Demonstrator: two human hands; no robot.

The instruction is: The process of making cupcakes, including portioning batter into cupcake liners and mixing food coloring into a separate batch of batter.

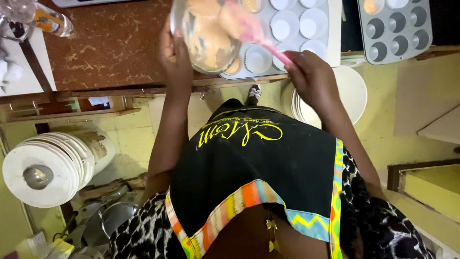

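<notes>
Head view is upside down relative to the person: table at top, apron at bottom.

Left hand [176, 56] grips the glass mixing bowl [207, 33] by its rim, fingers curled around the near edge, thumb side hidden. Bowl is tilted, mouth turned toward the lined muffin tray [287, 33], and held above the table [110, 48] edge, partly over the tray's near corner. Pale orange batter sits inside the bowl.

Right hand [312, 76] is closed around the handle end of the pink spatula [261, 41]; fingers wrapped tight on it, handle tip buried in the fist. Spatula's long axis runs diagonally from the fist up-left in frame, blade end inside the bowl against the batter, motion-blurred. So the blade is well away from the fingers, handle in them.

Lined tray: white paper cases [283, 25] in most cups, a couple of cups near the bowl show orange batter. It lies flat on the table, overhanging the front edge slightly.

Second muffin tray [395, 26], bare grey metal, sits to the right, apart from the first. White lidded bucket [352, 91] is below the right hand on the floor. Stack of white plates or lids [45, 168] lower left.
</notes>
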